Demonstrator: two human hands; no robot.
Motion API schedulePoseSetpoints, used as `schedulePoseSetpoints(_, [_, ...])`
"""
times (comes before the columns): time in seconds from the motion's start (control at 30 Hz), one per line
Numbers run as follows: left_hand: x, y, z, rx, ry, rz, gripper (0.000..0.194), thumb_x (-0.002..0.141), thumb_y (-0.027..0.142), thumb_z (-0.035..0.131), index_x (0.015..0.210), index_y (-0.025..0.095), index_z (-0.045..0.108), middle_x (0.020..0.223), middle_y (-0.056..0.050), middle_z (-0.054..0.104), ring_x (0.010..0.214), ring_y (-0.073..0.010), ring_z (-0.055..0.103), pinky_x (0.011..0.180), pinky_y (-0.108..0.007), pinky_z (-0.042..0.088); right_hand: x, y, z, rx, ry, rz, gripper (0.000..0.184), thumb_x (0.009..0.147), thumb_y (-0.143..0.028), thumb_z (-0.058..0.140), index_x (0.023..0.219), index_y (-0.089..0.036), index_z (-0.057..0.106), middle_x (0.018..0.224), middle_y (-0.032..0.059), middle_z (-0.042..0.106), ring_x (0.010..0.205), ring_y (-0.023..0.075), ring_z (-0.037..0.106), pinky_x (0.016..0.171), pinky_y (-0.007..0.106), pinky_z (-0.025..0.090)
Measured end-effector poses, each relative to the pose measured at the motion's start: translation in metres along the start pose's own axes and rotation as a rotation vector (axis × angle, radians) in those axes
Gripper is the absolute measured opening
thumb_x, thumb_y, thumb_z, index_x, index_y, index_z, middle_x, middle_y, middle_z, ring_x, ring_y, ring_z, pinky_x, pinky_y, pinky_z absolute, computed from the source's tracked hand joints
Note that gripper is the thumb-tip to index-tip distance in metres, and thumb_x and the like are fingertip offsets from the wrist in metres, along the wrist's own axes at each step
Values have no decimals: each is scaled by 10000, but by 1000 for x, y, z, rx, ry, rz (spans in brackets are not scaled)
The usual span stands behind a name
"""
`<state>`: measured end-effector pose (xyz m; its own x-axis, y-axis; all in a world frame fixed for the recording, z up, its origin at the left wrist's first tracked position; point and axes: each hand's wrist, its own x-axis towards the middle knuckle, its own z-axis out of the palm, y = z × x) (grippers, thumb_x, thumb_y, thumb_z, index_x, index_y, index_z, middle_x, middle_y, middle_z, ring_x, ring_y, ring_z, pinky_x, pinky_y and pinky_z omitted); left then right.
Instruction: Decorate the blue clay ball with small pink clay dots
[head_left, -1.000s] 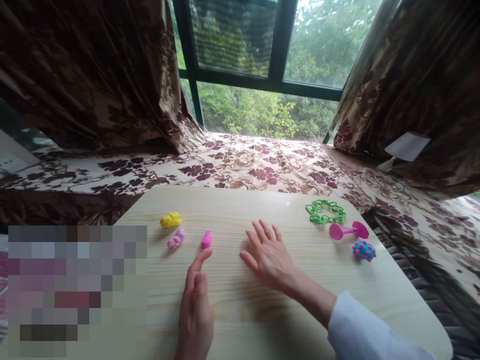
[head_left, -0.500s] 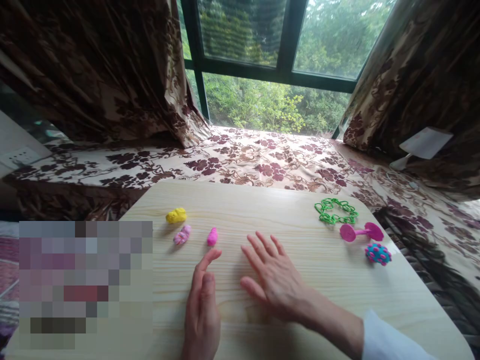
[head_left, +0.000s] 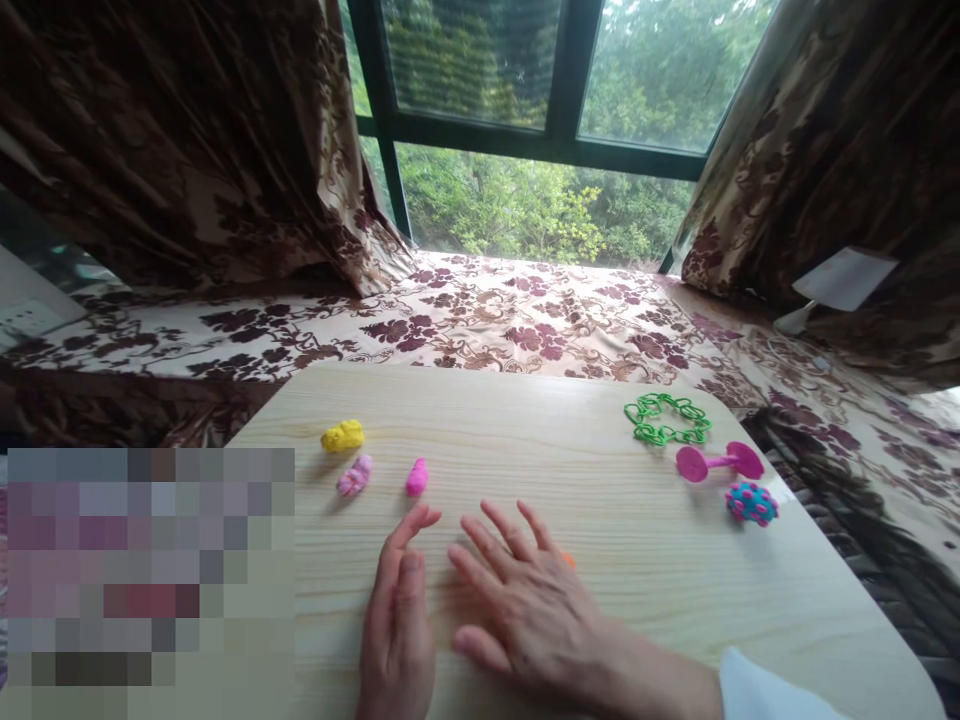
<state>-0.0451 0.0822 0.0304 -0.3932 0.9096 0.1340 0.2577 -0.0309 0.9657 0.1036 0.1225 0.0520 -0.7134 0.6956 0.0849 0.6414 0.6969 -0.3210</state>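
Observation:
My left hand [head_left: 399, 620] lies on the light wooden table [head_left: 600, 600] with its fingers stretched out, pointing at a small bright pink piece [head_left: 416, 477]. My right hand [head_left: 525, 605] rests flat beside it, fingers spread, holding nothing. A bit of orange [head_left: 569, 560] shows at the far edge of my right hand. Further left lie a pale pink twisted piece [head_left: 354, 476] and a yellow lump [head_left: 343, 436].
At the table's right stand a green looped chain [head_left: 666, 420], a magenta dumbbell-shaped toy [head_left: 718, 461] and a blue ball with pink dots [head_left: 751, 503]. Behind the table lies a flowered cloth [head_left: 487, 320] under a window, with curtains either side. A blurred patch covers the lower left.
My right hand has slid back toward me and to the left, close beside my left hand. An orange bit now shows by it. The left hand has barely moved.

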Motion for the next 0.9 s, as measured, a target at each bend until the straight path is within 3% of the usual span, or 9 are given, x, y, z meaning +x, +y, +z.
schedulePoseSetpoints(0.2, [-1,1,1,-9,18,21,340,904,352,287,1132,244,514,1219,-18,530,1216,-189,388,1054,-351,230,41,47,-10,-65,100,349,550,896,-510,268,1338,-190,335,1440,100,244,1337,263,95,1045,517,91])
schedulePoseSetpoints(0.27, [-1,0,1,-13,18,16,334,902,353,292,1129,249,514,1224,-15,526,1218,-190,386,1052,-353,234,34,38,-10,-46,85,296,554,892,-519,270,1342,-199,329,1438,88,254,1336,257,100,1051,501,100])
schedulePoseSetpoints(0.4, [-1,0,-1,3,-4,9,336,900,355,299,1145,252,505,1227,-14,520,1217,-186,383,1045,-341,242,7,5,-3,5,22,32,558,871,-545,317,1347,-254,312,1426,32,294,1334,224,120,1075,450,85])
schedulePoseSetpoints(0.47, [-1,1,-1,4,-1,16,343,899,358,299,1146,243,507,1214,-22,529,1207,-189,395,1041,-340,247,11,10,-2,-15,33,51,551,871,-539,326,1341,-251,325,1427,42,290,1333,231,122,1070,466,82])
schedulePoseSetpoints(0.57, [-1,3,0,3,13,19,340,898,354,305,1139,236,513,1217,-28,530,1202,-191,402,1040,-343,246,35,34,-4,-70,70,264,556,884,-523,299,1343,-210,328,1439,90,249,1334,261,104,1042,518,98])
schedulePoseSetpoints(0.63, [-2,3,0,2,20,15,335,897,357,306,1123,240,524,1215,-24,532,1204,-192,400,1040,-344,244,41,40,-5,-70,62,327,569,888,-529,275,1348,-197,319,1441,101,240,1334,269,103,1035,526,109])
schedulePoseSetpoints(0.8, [-1,0,-1,-14,4,-8,330,896,358,314,1140,253,511,1209,-15,528,1195,-182,403,1028,-328,258,16,10,-2,-9,12,38,578,867,-569,293,1348,-248,314,1432,45,278,1336,232,107,1067,464,87])
schedulePoseSetpoints(0.9, [-1,1,-1,1,-2,9,332,901,343,306,1144,247,509,1192,-19,538,1185,-175,412,1027,-321,255,25,21,-3,-39,45,93,562,869,-553,314,1339,-246,333,1433,57,275,1335,242,110,1060,483,85])
